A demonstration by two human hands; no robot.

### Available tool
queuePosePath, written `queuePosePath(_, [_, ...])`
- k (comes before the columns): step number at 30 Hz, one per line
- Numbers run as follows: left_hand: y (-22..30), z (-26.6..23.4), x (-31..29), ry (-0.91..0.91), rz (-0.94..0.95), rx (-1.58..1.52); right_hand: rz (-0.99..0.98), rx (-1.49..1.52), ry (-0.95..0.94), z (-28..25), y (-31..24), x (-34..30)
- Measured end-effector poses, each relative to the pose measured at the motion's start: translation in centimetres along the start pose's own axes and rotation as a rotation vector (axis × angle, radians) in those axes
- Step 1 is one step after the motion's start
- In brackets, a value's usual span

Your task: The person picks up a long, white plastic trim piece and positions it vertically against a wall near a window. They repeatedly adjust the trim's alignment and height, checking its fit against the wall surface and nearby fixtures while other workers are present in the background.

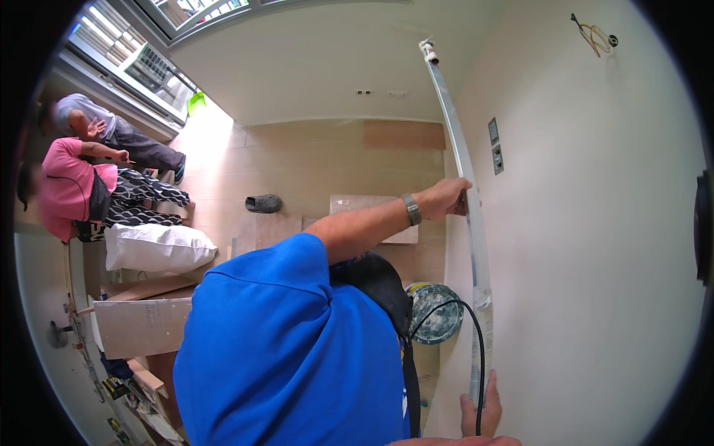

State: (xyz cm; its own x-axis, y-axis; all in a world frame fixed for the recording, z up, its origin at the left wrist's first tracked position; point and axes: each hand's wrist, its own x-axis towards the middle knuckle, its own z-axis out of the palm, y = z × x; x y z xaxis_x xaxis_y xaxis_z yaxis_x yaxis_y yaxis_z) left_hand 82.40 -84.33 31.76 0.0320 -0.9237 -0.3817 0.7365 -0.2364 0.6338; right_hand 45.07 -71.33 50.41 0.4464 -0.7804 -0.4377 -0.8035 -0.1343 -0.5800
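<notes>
Pale cream walls (595, 245) and a light tiled floor (312, 160) make up the room, with a barred window (130, 44) seen at the upper left. A long, slim metal strip (467, 186) is held flat against the wall on the right, running from a capped end near the ceiling corner down towards the lower edge of the view. The strip is gripped at about its middle by a hand (448, 198) on an outstretched forearm that wears a grey wristband (410, 209); its fingers are closed around the strip's edge. This arm belongs to a person in a blue shirt (290, 349) who fills the lower centre of the view. A second hand (480, 412) is seen at the lower edge, with its fingers extended upward beside the strip's lower end and a black cable (476, 342); whether the cable or the strip is actually clamped by it cannot be told. The two hands are well apart along the strip's length.

On the wall just right of the strip, two small switch plates (495, 145) are mounted, and loose wires (595, 33) hang out higher up. A round paint-stained bucket (439, 312) is seen on the floor near the wall. A dark shoe (264, 203), a white sack (156, 247) and flat boards (141, 323) lie further left, where two other people (89, 171) are crouched.
</notes>
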Motion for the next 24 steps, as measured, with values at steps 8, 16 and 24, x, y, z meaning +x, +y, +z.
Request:
queuePosePath(8, [5.4,1.0,-3.2,-0.013,0.039,-0.04,0.081,-0.197,-0.054,-3.1,-7.1,-1.0])
queuePosePath(16, [7.7,-0.1,-4.3,-0.017,0.044,-0.091,0.108,-0.245,-0.026,-3.5,-11.7,-1.2])
queuePosePath(24, [5.3,-7.4,0.3,0.093,-0.091,-0.144,0.011,-0.05,0.055,1.4,-10.1,4.4])
